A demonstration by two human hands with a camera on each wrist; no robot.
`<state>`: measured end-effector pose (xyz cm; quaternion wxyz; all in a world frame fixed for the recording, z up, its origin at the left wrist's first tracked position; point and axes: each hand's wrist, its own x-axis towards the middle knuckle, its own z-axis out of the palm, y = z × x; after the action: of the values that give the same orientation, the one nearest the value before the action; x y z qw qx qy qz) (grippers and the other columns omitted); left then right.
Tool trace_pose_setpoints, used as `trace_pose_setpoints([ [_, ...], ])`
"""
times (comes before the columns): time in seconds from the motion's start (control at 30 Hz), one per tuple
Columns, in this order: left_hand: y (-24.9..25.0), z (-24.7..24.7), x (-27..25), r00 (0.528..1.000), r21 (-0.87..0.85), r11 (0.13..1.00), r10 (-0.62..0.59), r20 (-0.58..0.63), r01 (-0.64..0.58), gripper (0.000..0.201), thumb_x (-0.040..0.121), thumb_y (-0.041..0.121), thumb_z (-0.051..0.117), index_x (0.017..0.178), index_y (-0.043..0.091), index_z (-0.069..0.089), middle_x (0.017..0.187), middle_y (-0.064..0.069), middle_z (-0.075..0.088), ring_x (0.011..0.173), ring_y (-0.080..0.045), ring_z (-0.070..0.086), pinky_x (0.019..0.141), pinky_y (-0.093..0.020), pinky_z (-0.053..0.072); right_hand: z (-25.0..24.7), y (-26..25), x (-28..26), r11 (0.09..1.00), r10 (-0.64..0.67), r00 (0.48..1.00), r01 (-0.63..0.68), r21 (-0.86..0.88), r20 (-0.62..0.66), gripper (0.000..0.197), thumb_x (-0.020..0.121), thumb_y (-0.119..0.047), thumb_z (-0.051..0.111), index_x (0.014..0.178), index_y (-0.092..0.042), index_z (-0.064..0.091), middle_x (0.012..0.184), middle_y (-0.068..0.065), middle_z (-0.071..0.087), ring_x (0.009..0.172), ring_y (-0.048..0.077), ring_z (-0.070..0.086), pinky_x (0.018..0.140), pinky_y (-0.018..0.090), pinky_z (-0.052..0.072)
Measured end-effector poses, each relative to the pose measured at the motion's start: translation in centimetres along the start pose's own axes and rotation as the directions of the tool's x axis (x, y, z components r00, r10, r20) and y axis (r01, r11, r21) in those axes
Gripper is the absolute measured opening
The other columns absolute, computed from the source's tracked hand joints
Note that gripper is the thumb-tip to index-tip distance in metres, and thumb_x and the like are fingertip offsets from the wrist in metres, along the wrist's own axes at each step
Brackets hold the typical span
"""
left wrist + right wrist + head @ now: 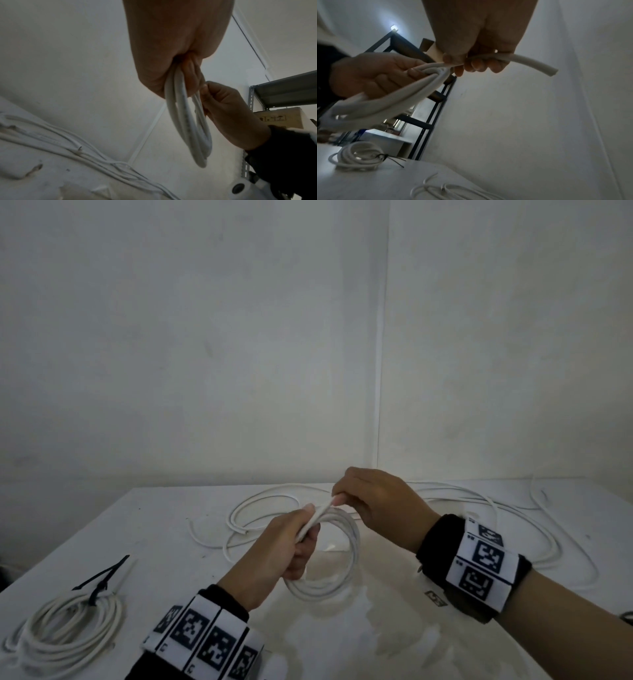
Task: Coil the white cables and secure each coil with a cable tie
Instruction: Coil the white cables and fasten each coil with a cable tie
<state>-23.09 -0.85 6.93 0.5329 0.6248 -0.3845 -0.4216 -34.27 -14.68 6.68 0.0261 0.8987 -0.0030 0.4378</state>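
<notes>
My left hand point(291, 546) grips the top of a white cable coil point(342, 559) that hangs in several loops above the table point(171, 542). My right hand point(370, 501) pinches the free cable end point(537, 63) right beside the left thumb, and the stub sticks out past its fingers. In the left wrist view the coil point(187, 121) hangs below the left palm, with the right hand point(229, 111) against it. A finished coil point(68, 628) bound with a black cable tie point(99, 580) lies at the near left. Loose white cables point(260, 508) lie behind the hands.
More loose white cable point(534, 529) sprawls over the right side of the table, up to the wall corner point(380, 405). A dark metal shelf point(423, 108) stands beyond the table's left edge. Another metal rack with a cardboard box point(281, 119) stands to the right.
</notes>
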Motion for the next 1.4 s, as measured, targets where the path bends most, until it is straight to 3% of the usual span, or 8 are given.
trace_pose_setpoints([
  [0.2, 0.6, 0.1, -0.7, 0.997, 0.009, 0.997, 0.078, 0.009, -0.079, 0.039, 0.095, 0.033, 0.038, 0.061, 0.015, 0.035, 0.044, 0.007, 0.024, 0.036, -0.006, 0.014, 0.037, -0.015, 0.015, -0.4, -0.3, -0.1, 0.864, 0.370, 0.922, -0.387, 0.322, 0.116, 0.023, 0.088, -0.028, 0.049, 0.079, -0.009, 0.057, 0.064, -0.014, 0.048, 0.060, 0.002, 0.045, 0.057, 0.012, 0.035],
  [0.4, 0.7, -0.2, -0.6, 0.986, -0.121, 0.980, 0.150, -0.077, -0.159, 0.039, 0.097, 0.029, 0.037, 0.060, 0.015, 0.033, 0.044, 0.006, 0.023, 0.036, -0.005, 0.013, 0.038, -0.015, 0.013, 0.7, -1.3, -0.6, 0.750, 0.510, 0.851, -0.511, 0.420, 0.124, 0.017, 0.091, -0.012, 0.054, 0.101, -0.011, 0.067, 0.082, -0.010, 0.055, 0.078, -0.006, 0.051, 0.070, 0.004, 0.035],
  [0.5, 0.8, -0.4, -0.5, 0.980, -0.159, 0.969, 0.174, -0.100, -0.189, 0.039, 0.095, 0.030, 0.039, 0.059, 0.015, 0.033, 0.045, 0.006, 0.022, 0.036, -0.005, 0.013, 0.039, -0.016, 0.012, 0.2, -2.1, -0.3, 0.580, 0.584, 0.776, -0.604, 0.547, 0.237, 0.022, 0.094, -0.016, 0.049, 0.101, -0.021, 0.069, 0.087, -0.014, 0.066, 0.082, -0.006, 0.059, 0.076, 0.010, 0.043],
  [0.63, 1.1, -0.4, 0.1, 0.972, -0.179, 0.961, 0.188, -0.142, -0.212, 0.040, 0.095, 0.030, 0.039, 0.059, 0.015, 0.033, 0.043, 0.007, 0.021, 0.035, -0.005, 0.013, 0.038, -0.016, 0.012, -0.1, -3.3, -0.3, 0.448, 0.620, 0.708, -0.674, 0.587, 0.340, 0.047, 0.091, -0.041, 0.044, 0.073, -0.002, 0.064, 0.074, 0.015, 0.066, 0.069, 0.012, 0.057, 0.077, 0.040, 0.050],
  [0.8, 0.7, -0.3, 0.5, 0.969, -0.180, 0.959, 0.190, -0.156, -0.217, 0.039, 0.096, 0.030, 0.038, 0.061, 0.016, 0.032, 0.043, 0.007, 0.021, 0.036, -0.006, 0.013, 0.038, -0.017, 0.013, -0.2, -4.2, -0.3, 0.300, 0.587, 0.724, -0.609, 0.734, 0.361, 0.020, 0.088, -0.001, 0.055, 0.087, -0.019, 0.064, 0.073, 0.006, 0.065, 0.067, 0.016, 0.062, 0.065, 0.020, 0.054],
  [0.97, 0.5, -0.4, 0.4, 0.960, -0.176, 0.954, 0.210, -0.185, -0.243, 0.039, 0.097, 0.028, 0.036, 0.060, 0.015, 0.032, 0.043, 0.008, 0.022, 0.036, -0.006, 0.014, 0.039, -0.017, 0.013, -0.7, -4.5, 0.0, 0.047, 0.559, 0.668, -0.618, 0.785, 0.492, 0.012, 0.091, -0.004, 0.050, 0.090, -0.008, 0.062, 0.064, 0.002, 0.060, 0.054, 0.010, 0.058, 0.056, 0.018, 0.046],
  [1.27, 1.1, -0.3, -0.1, 0.947, -0.180, 0.942, 0.247, -0.204, -0.285, 0.038, 0.097, 0.028, 0.037, 0.062, 0.014, 0.036, 0.042, 0.009, 0.022, 0.036, -0.005, 0.015, 0.038, -0.018, 0.015, -2.1, -3.6, 0.0, 0.296, 0.435, 0.724, -0.676, 0.675, 0.535, 0.020, 0.088, 0.005, 0.051, 0.098, -0.011, 0.055, 0.073, -0.004, 0.063, 0.070, 0.009, 0.065, 0.060, 0.016, 0.045],
  [1.4, 0.7, 0.0, -0.1, 0.949, -0.224, 0.930, 0.250, -0.194, -0.291, 0.038, 0.096, 0.030, 0.038, 0.063, 0.012, 0.041, 0.042, 0.008, 0.025, 0.036, -0.006, 0.021, 0.038, -0.018, 0.025, -2.1, -3.5, -0.4, 0.243, 0.486, 0.720, -0.655, 0.715, 0.495, 0.015, 0.092, -0.003, 0.047, 0.097, -0.013, 0.058, 0.063, -0.002, 0.061, 0.059, 0.004, 0.058, 0.060, 0.014, 0.043],
])
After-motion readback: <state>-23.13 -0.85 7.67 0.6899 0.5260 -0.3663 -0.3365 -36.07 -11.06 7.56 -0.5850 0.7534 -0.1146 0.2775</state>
